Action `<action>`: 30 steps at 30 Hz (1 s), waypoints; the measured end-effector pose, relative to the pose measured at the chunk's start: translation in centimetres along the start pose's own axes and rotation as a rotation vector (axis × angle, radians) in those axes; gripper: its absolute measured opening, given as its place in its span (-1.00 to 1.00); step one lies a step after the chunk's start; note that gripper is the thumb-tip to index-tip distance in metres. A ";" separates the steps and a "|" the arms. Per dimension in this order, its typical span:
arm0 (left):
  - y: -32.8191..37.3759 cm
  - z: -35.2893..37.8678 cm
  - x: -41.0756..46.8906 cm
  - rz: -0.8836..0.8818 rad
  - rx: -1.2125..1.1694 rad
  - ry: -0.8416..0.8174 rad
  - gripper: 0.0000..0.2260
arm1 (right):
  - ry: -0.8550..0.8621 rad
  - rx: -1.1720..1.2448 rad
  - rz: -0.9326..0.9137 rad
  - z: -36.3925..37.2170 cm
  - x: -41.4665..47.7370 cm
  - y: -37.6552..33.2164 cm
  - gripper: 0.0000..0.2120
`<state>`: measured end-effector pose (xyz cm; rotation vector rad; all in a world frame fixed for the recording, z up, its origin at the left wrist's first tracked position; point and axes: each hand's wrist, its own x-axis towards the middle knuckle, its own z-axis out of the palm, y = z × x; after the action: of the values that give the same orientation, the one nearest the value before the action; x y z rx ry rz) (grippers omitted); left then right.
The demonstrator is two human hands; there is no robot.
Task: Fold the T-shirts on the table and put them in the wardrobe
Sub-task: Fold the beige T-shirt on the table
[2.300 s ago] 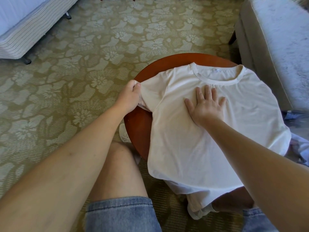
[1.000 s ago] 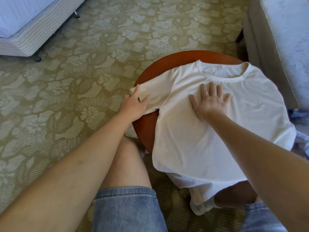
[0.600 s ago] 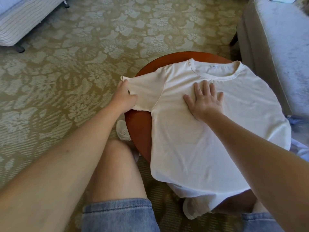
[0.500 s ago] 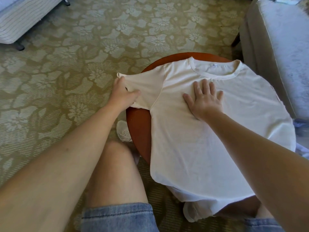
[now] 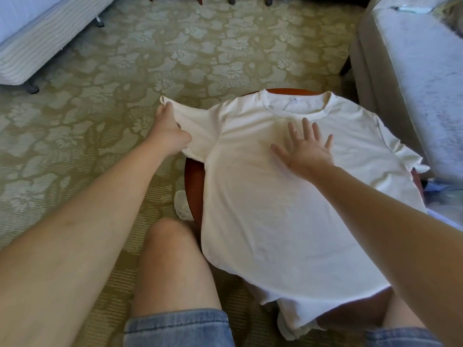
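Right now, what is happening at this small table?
A person is laying a cream T-shirt flat on a round wooden table, not yet folded. The left hand grips the sleeve and holds it out past the table edge. The right hand lies flat and open on the chest, below the collar. The hem hangs over the near edge.

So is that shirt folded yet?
No, the T-shirt is spread flat; the left hand holds one sleeve out, the right hand presses its chest.
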<state>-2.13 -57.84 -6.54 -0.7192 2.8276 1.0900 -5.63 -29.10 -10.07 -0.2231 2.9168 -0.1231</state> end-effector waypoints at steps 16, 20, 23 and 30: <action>5.0 12.6 -6.3 0.262 0.495 -0.168 -0.34 | -0.032 -0.016 0.060 2.6 -4.1 6.7 -0.24; 3.6 12.5 -5.6 0.258 0.566 -0.111 -0.30 | -0.027 -0.015 0.064 2.8 -4.2 5.9 -0.23; 3.0 11.2 -4.3 0.248 0.598 -0.104 -0.26 | -0.018 0.010 0.085 3.1 -4.2 4.1 -0.23; 0.9 8.3 -3.0 0.261 0.634 -0.206 -0.26 | -0.068 0.025 0.019 2.1 -4.9 2.3 -0.13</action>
<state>-0.95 -50.69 -11.62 -0.1764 2.8655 0.2063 -0.80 -26.22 -11.38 -0.1915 2.8478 -0.1453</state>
